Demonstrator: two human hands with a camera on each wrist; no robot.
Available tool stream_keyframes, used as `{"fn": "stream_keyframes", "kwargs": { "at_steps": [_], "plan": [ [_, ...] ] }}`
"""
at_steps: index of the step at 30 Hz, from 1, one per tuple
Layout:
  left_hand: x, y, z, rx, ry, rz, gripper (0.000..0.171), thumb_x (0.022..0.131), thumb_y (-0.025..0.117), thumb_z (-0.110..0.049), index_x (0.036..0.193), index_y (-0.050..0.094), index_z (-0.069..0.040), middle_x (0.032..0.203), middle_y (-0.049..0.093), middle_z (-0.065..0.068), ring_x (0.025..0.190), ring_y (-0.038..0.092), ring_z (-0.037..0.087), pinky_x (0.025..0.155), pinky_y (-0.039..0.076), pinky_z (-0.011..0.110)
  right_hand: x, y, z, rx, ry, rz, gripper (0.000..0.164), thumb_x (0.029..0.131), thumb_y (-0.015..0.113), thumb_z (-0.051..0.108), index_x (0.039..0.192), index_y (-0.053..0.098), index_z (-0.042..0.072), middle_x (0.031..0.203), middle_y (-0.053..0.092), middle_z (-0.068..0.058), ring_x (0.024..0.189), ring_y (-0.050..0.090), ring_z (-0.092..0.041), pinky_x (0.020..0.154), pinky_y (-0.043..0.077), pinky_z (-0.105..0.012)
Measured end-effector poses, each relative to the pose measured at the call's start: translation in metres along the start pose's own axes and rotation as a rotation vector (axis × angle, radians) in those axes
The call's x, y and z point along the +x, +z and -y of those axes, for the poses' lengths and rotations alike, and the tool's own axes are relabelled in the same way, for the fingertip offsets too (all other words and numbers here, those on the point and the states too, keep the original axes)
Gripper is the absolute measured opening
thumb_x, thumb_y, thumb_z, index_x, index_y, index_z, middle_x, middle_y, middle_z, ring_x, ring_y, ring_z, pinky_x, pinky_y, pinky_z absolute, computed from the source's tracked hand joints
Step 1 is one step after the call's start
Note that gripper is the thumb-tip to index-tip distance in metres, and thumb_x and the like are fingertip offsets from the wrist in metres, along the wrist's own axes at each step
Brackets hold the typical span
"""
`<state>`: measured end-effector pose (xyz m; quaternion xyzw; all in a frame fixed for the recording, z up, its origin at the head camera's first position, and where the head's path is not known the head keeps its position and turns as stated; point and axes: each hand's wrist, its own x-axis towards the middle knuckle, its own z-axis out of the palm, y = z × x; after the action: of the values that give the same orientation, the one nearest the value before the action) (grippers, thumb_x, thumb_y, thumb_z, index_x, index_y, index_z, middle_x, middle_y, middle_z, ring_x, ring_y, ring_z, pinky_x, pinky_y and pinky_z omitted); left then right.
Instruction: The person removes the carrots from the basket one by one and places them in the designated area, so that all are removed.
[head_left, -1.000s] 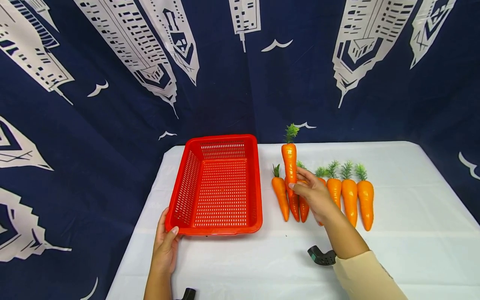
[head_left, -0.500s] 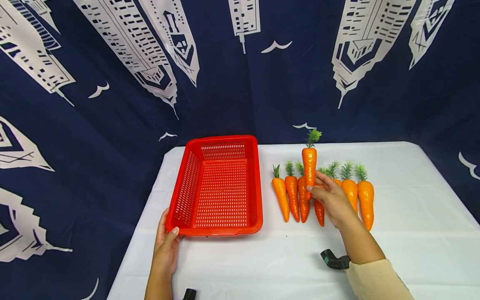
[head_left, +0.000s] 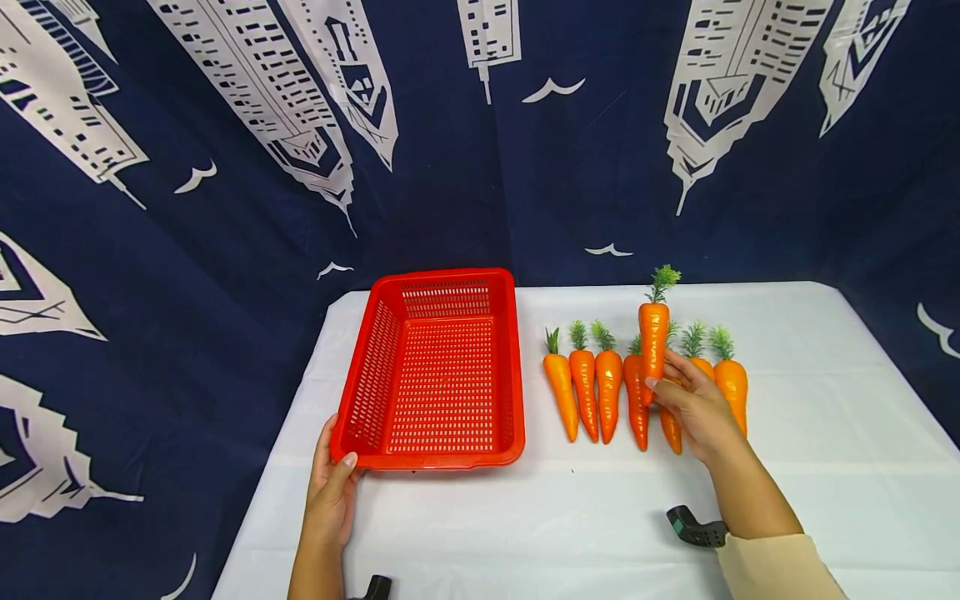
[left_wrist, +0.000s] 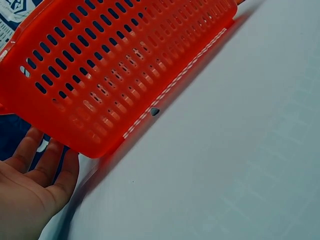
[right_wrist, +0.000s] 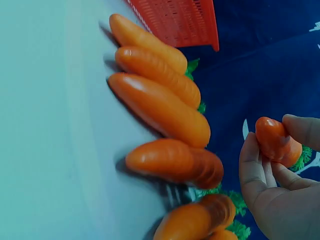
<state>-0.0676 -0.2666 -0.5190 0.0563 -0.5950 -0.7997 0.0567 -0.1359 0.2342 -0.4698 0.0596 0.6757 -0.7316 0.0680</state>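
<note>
My right hand (head_left: 693,408) pinches a carrot (head_left: 654,333) near its lower tip, leafy top upward, held above the row. In the right wrist view, thumb and fingers (right_wrist: 253,165) close round the tip of this carrot (right_wrist: 275,140). Beneath and beside it, several other carrots (head_left: 585,396) lie side by side on the white table, green tops toward the back; the hand partly covers those at the right. My left hand (head_left: 333,492) grips the near left corner of a red plastic basket (head_left: 429,461), thumb on the rim. The basket has nothing in it.
A white cloth covers the table (head_left: 525,533). Behind it hangs a dark blue curtain (head_left: 442,208) printed with white buildings and birds. Black wrist-worn devices (head_left: 697,529) show near both forearms.
My right hand has moved to the right with the carrot, from over the left carrots to over the right part of the row. The left hand and basket have stayed put.
</note>
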Motion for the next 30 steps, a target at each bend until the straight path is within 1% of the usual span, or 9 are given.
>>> {"fn": "stream_keyframes", "kwargs": {
  "at_steps": [3,8,12,15,19,21,25,28,30],
  "plan": [
    [0.000,-0.001,-0.001,0.003,-0.001,-0.006,0.065,0.101,0.045,-0.001,0.160,0.024,-0.021,0.157,0.032,-0.002,0.132,0.048,0.015,0.100,0.050,0.018,-0.001,-0.005,-0.002,0.040,-0.006,-0.010,0.080,0.100,0.063,0.016,0.162,0.013,0.005,0.122,0.052,0.015,0.099,0.062,-0.002,0.085,0.052,-0.013],
    [0.001,-0.002,-0.001,0.002,-0.005,-0.006,0.065,0.101,0.045,-0.001,0.160,0.024,-0.021,0.157,0.032,-0.002,0.131,0.049,0.014,0.100,0.050,0.018,-0.005,-0.016,-0.007,0.102,-0.036,-0.029,0.076,0.099,0.063,0.011,0.160,0.018,0.002,0.117,0.060,0.017,0.094,0.064,-0.002,0.081,0.053,-0.014],
    [0.001,-0.001,-0.001,-0.001,-0.003,-0.003,0.065,0.101,0.045,0.000,0.160,0.024,-0.021,0.157,0.032,-0.002,0.131,0.049,0.014,0.101,0.050,0.019,-0.010,-0.027,-0.010,0.092,-0.046,-0.043,0.076,0.099,0.064,0.013,0.160,0.019,0.003,0.117,0.060,0.018,0.096,0.063,-0.001,0.082,0.053,-0.013],
    [0.001,-0.001,-0.001,-0.002,0.000,-0.001,0.065,0.101,0.045,0.000,0.160,0.024,-0.021,0.157,0.032,-0.002,0.132,0.049,0.015,0.101,0.050,0.019,-0.013,-0.035,-0.012,0.096,-0.058,-0.046,0.078,0.100,0.063,0.013,0.161,0.016,0.001,0.117,0.059,0.018,0.098,0.063,0.000,0.084,0.052,-0.011],
    [0.001,-0.002,-0.001,0.001,0.001,0.003,0.065,0.101,0.045,-0.001,0.160,0.024,-0.022,0.158,0.032,-0.001,0.132,0.048,0.015,0.101,0.050,0.019,-0.017,-0.043,-0.016,0.132,-0.078,-0.054,0.078,0.100,0.060,0.008,0.160,0.012,-0.002,0.117,0.061,0.017,0.099,0.065,0.001,0.084,0.053,-0.011],
    [0.001,-0.002,-0.001,0.004,0.000,0.000,0.065,0.101,0.045,-0.001,0.160,0.024,-0.022,0.158,0.032,-0.001,0.132,0.048,0.015,0.101,0.051,0.019,-0.018,-0.046,-0.017,0.149,-0.084,-0.063,0.078,0.099,0.060,0.006,0.160,0.013,-0.002,0.116,0.062,0.018,0.099,0.065,0.002,0.083,0.054,-0.012],
    [0.001,-0.001,-0.001,0.003,-0.001,-0.004,0.065,0.101,0.046,-0.001,0.160,0.025,-0.022,0.157,0.033,-0.002,0.131,0.049,0.015,0.100,0.051,0.019,-0.023,-0.053,-0.017,0.114,-0.072,-0.101,0.076,0.099,0.063,0.009,0.160,0.019,0.002,0.117,0.060,0.019,0.097,0.064,0.003,0.081,0.053,-0.011],
    [0.000,-0.001,-0.001,-0.003,0.004,0.009,0.066,0.101,0.045,0.000,0.160,0.023,-0.020,0.157,0.032,-0.001,0.132,0.048,0.014,0.102,0.049,0.019,-0.027,-0.059,-0.018,0.073,-0.055,-0.129,0.077,0.098,0.064,0.012,0.161,0.020,0.006,0.118,0.056,0.019,0.096,0.063,0.005,0.080,0.052,-0.010],
    [0.000,-0.001,0.000,-0.004,0.008,0.018,0.066,0.101,0.044,0.000,0.160,0.023,-0.019,0.158,0.032,-0.001,0.133,0.048,0.014,0.103,0.049,0.019,-0.030,-0.064,-0.019,0.079,-0.051,-0.142,0.077,0.098,0.064,0.011,0.161,0.020,0.007,0.118,0.055,0.018,0.094,0.063,0.004,0.079,0.053,-0.010]
  ]
}}
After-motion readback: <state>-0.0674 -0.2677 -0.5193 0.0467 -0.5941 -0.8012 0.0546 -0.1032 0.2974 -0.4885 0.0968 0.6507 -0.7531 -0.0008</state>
